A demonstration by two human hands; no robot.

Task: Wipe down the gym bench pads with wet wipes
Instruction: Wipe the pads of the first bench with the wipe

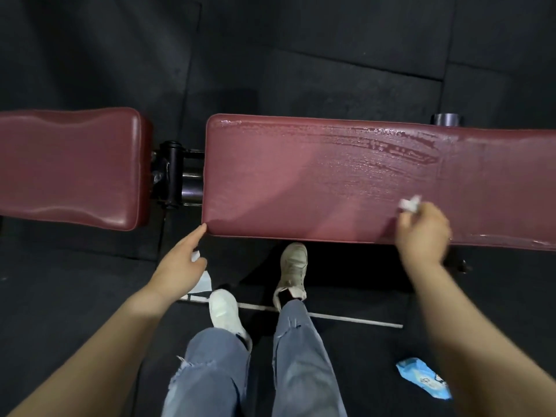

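Observation:
A long maroon bench pad [316, 179] runs across the middle and right, with wet streaks on its far and right parts. A shorter maroon pad [69, 167] lies to its left, across a black hinge [174, 176]. My right hand [422, 233] grips a crumpled white wet wipe [409, 203] on the near right part of the long pad. My left hand [180, 260] points a straight finger at the long pad's near left corner and holds a white piece [196, 255] under its thumb.
A blue wet wipe pack [421, 377] lies on the black floor at the lower right. My two feet in pale shoes [293, 266] stand close to the bench. A white scrap [202, 285] lies by my left foot. A thin metal bar [331, 317] crosses the floor.

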